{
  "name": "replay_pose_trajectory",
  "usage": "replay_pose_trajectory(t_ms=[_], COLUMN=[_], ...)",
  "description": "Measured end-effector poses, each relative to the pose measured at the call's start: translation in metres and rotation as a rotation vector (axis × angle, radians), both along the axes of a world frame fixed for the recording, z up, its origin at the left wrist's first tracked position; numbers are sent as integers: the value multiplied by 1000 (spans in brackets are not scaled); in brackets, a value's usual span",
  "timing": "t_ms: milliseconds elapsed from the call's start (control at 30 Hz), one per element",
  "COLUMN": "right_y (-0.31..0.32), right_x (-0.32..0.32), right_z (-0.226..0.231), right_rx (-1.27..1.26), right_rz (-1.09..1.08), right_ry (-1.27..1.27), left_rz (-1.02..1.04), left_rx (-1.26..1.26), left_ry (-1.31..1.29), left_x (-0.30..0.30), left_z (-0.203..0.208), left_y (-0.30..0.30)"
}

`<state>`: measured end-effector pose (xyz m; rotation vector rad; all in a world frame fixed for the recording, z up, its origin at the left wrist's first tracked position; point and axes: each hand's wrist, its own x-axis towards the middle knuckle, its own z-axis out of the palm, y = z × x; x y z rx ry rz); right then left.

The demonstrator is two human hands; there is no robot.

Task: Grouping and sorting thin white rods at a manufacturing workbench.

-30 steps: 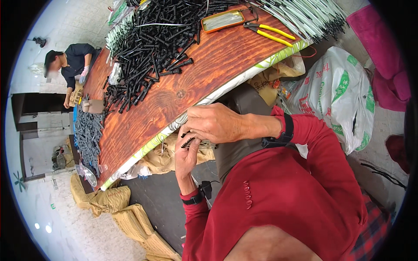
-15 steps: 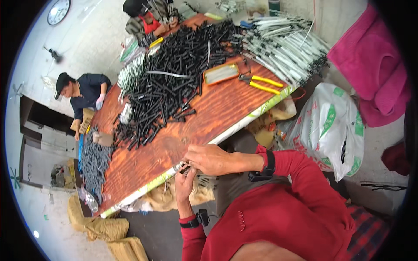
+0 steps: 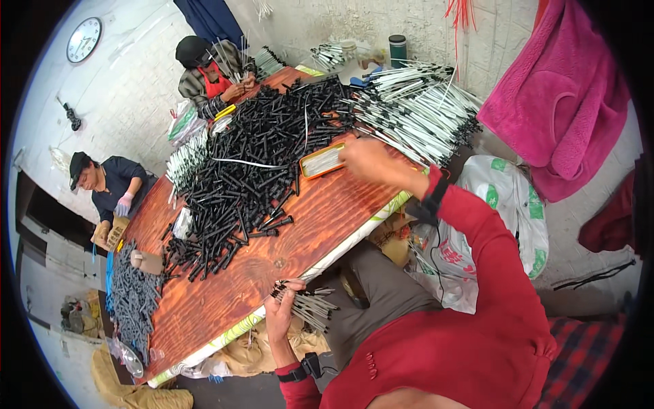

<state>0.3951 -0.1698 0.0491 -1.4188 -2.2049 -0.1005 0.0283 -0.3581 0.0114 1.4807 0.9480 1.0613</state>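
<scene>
My left hand [image 3: 278,315] is closed around a bundle of thin white rods with black ends [image 3: 315,308], held by the table's front edge. My right hand [image 3: 373,163] is reached out over the table, smeared by motion, at the right end of a shallow orange tray [image 3: 315,176]. Thin pale pieces lie in that tray. Whether the right fingers hold anything cannot be made out. A large heap of black tubular plastic parts [image 3: 248,160] lies just left of the tray. Beyond the right hand is a thick pile of white rods with black ends [image 3: 415,109].
The wooden table [image 3: 252,273] runs diagonally. Grey parts [image 3: 133,296] are heaped at its left end. Two people sit along the far side, one [image 3: 117,184] at left, another [image 3: 208,78] holding rods. A white plastic bag [image 3: 477,225] stands right of my legs.
My right hand has left the bundle at my left hand and moved up to the tray. The yellow-handled pliers beside the tray are now hidden. The view has shifted.
</scene>
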Motion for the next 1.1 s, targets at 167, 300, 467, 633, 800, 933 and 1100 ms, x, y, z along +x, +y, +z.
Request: replay_pose_trajectory(t_ms=[167, 300, 467, 633, 800, 933, 1100], right_y=[33, 36, 37, 34, 36, 43, 7], right_x=[40, 44, 50, 52, 52, 47, 20], right_z=[4, -9, -17, -20, -4, 21, 63], right_rx=[-81, 33, -96, -79, -74, -126, -271], right_rz=[-95, -31, -3, 106, 33, -50, 215], right_ry=[-154, -202, -279, -237, -81, 350, 843], left_rz=[31, 47, 53, 53, 58, 56, 69], left_rx=[-1, 8, 21, 23, 29, 41, 68], left_ry=[20, 15, 1, 6, 17, 13, 13], left_x=[-13, -19, -24, -23, -17, -15, -21], left_z=[-1, -2, -5, -1, 7, 8, 14], left_y=[-11, -12, -17, -20, -30, -35, -49])
